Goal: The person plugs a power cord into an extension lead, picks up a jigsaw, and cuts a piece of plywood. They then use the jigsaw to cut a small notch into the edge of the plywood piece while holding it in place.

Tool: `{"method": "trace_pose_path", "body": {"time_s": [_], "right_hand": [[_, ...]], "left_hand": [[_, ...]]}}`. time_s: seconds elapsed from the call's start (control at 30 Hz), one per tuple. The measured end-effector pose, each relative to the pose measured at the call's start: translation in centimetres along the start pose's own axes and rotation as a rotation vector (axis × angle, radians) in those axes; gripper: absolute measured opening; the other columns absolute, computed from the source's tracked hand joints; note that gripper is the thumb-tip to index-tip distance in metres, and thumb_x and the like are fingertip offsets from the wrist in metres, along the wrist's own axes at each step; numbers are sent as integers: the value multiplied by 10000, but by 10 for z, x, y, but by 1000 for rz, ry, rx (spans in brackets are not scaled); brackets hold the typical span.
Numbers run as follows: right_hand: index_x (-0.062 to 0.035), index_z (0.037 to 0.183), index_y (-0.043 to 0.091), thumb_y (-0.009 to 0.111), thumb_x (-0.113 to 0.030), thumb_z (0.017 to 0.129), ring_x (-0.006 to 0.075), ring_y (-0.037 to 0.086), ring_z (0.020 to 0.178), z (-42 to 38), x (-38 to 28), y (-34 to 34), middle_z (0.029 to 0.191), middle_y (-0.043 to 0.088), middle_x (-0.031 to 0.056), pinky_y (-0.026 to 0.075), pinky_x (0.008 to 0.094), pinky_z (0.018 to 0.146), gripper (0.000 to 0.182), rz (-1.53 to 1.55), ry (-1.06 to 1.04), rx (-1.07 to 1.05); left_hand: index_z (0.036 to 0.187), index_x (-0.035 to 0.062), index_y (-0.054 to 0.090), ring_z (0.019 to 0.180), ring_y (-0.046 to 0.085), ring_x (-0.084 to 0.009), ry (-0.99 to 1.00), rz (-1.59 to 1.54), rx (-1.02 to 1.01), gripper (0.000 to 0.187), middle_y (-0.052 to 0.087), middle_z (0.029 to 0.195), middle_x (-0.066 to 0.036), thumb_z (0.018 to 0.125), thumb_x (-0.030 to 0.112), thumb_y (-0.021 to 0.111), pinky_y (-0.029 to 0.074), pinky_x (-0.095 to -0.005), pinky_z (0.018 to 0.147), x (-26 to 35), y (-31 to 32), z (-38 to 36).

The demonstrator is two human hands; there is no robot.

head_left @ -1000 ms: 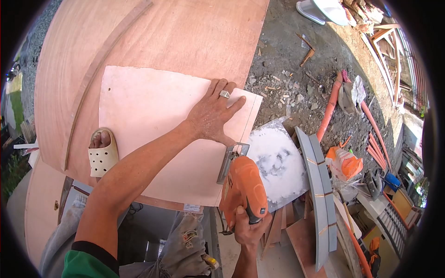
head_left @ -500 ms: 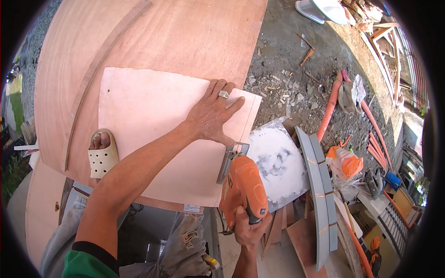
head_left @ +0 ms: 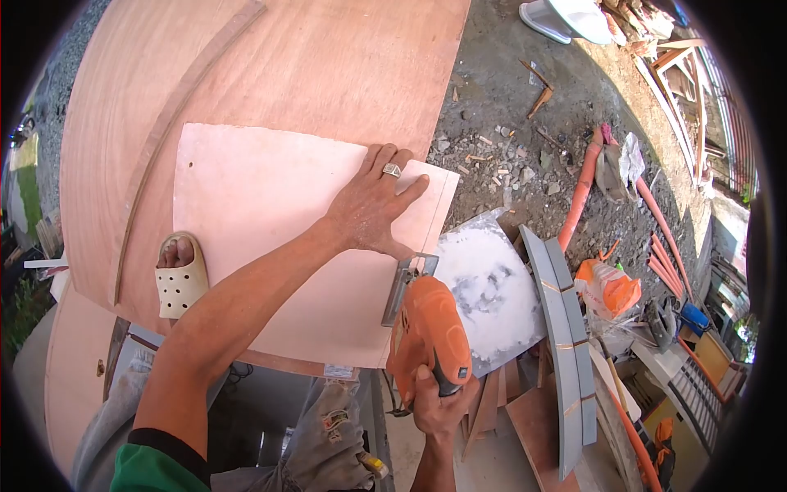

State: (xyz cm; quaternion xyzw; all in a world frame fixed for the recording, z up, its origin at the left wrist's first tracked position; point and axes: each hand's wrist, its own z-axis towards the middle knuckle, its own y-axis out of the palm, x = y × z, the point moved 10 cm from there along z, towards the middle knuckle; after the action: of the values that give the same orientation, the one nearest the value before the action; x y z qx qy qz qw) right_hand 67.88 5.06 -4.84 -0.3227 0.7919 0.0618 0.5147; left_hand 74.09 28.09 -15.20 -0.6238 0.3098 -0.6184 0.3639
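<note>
My right hand (head_left: 438, 402) is wrapped round the rear of an orange jigsaw (head_left: 436, 328). The saw's metal base plate (head_left: 399, 295) rests on the right part of a pale plywood piece (head_left: 262, 197), across a pencil line running near that edge. Flat on the same piece, with fingers spread, lies my left hand (head_left: 369, 201); a ring is on one finger and the thumb tip is close to the front of the base plate. The blade is hidden. Beneath the piece is a larger plywood sheet (head_left: 344, 74).
A curved wooden strip (head_left: 168, 123) lies on the large sheet, near a foot in a cream clog (head_left: 182, 287). White dust covers a grey board (head_left: 492, 287) below the saw. Grey panels (head_left: 566, 328), an orange pipe (head_left: 582, 184) and rubble (head_left: 525, 164) are at the right.
The view has shifted very slightly. The saw and both hands keep nearly the same place on the plywood piece.
</note>
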Motion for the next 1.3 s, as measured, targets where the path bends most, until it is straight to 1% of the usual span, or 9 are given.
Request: {"method": "trace_pose_path", "body": {"time_s": [0.3, 0.37, 0.43, 0.5, 0.57, 0.8, 0.9, 0.97, 1.3], "right_hand": [[79, 1047, 494, 635, -72, 930, 119, 526, 426, 5, -3, 3, 608, 564, 88, 435, 270, 382, 237, 57, 50, -5], [80, 1045, 494, 635, -71, 930, 121, 525, 426, 5, -1, 3, 607, 563, 88, 435, 270, 382, 237, 60, 45, -6], [81, 1043, 494, 635, -71, 929, 122, 525, 425, 5, -2, 3, 605, 563, 88, 435, 270, 381, 237, 64, 39, -7], [79, 1064, 481, 632, -71, 930, 124, 522, 426, 6, -6, 3, 613, 561, 89, 434, 272, 381, 251, 101, 29, 11], [73, 1095, 462, 630, -68, 933, 125, 524, 433, 6, -3, 3, 631, 564, 95, 437, 274, 386, 272, 91, 41, -25], [42, 1197, 389, 625, -57, 948, 129, 534, 462, 2, 3, 1, 710, 574, 120, 451, 283, 408, 357, 30, 7, -42], [44, 1180, 404, 622, -55, 948, 130, 532, 458, 2, 0, -1, 697, 571, 116, 450, 284, 406, 333, 20, -23, -13], [46, 1169, 412, 624, -58, 948, 131, 531, 454, 1, 7, -3, 686, 569, 112, 450, 284, 405, 323, 1, -8, -37], [57, 1139, 432, 639, -81, 945, 133, 529, 440, 2, 8, -3, 654, 569, 99, 440, 279, 396, 316, -2, 14, -40]], "left_hand": [[1333, 25, 593, 1359, 338, -484, -4, -13, -10, 1111, 434, 1369, -282, 472, 684, 837, 231, -599, 1202, -2, 2, 0], [1281, -14, 628, 1307, 370, -500, 25, -31, 50, 1098, 419, 1373, -279, 490, 723, 819, 287, -617, 1146, 0, -3, -1], [1280, -13, 629, 1308, 368, -500, 22, -29, 42, 1095, 417, 1374, -279, 493, 724, 817, 286, -618, 1147, 1, -4, 0], [1280, -13, 630, 1310, 366, -500, 20, -27, 33, 1092, 415, 1376, -279, 497, 725, 816, 286, -618, 1149, 1, -3, 0], [1311, 22, 600, 1359, 337, -490, -2, -9, 0, 1085, 434, 1362, -282, 482, 681, 835, 239, -602, 1200, -1, 1, 0], [1290, 16, 603, 1346, 347, -483, 7, 7, 15, 1087, 435, 1358, -280, 475, 697, 834, 246, -604, 1193, -1, 2, 0], [1283, 13, 604, 1341, 351, -480, 15, 6, 31, 1081, 436, 1354, -279, 473, 690, 837, 252, -603, 1192, -1, 0, 0], [1242, -25, 643, 1308, 371, -500, 36, -34, 50, 1073, 419, 1363, -282, 516, 748, 808, 294, -626, 1139, 1, -4, 0], [1220, -22, 650, 1296, 387, -496, 40, -38, 84, 1051, 438, 1341, -283, 524, 751, 801, 299, -626, 1135, 1, -6, 0]]}}
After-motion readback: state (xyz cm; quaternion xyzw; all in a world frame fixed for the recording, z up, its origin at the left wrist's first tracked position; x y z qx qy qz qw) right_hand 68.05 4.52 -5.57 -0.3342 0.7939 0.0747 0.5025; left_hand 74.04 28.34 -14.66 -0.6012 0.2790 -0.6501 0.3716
